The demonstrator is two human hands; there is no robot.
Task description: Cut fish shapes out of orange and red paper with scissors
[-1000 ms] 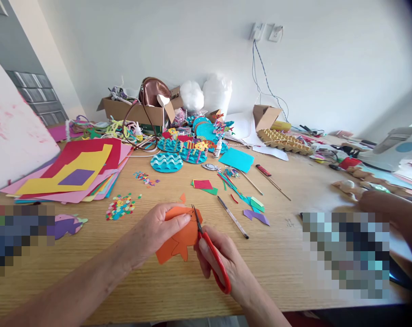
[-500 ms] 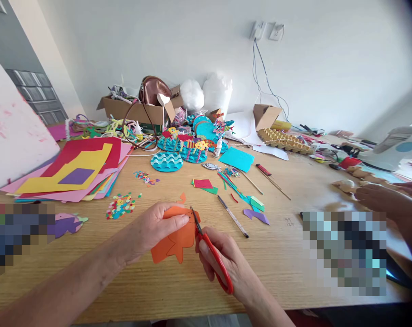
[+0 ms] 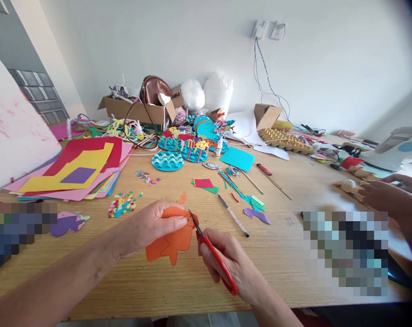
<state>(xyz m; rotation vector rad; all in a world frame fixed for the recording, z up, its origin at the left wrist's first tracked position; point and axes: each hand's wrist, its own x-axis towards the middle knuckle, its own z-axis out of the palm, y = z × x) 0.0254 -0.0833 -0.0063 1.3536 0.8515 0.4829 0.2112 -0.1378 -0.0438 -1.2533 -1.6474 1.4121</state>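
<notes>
1. In the head view, we are pinching a flat orange paper sheet (image 3: 175, 238) with a dark drawn outline in our left hand (image 3: 154, 225), the thumb lying on its face and the other fingers going behind it, partly hidden
2. We are holding the sheet over the wood-grained table (image 3: 179, 290), near its front edge; we cannot tell whether its lower edge is touching the wood
3. Our right hand (image 3: 224, 252) is gripping the red-handled scissors with dark blades (image 3: 219, 263), the fingers curling round the handles, and the blades are crossing the sheet's upper right part
4. Just beyond the sheet, a small curved orange paper scrap (image 3: 182, 198) is lying on the table, and to its right a slim clear pen with dark ends (image 3: 232, 215) is lying aslant
5. Left of our left hand, we are seeing a pile of round multicoloured paper dots (image 3: 122, 205) and a purple-and-pink paper cutout (image 3: 67, 224)
6. At the far right, another person's hand (image 3: 379, 194) is resting near brown cardboard pieces (image 3: 349, 188); we cannot make out its fingers clearly
</notes>
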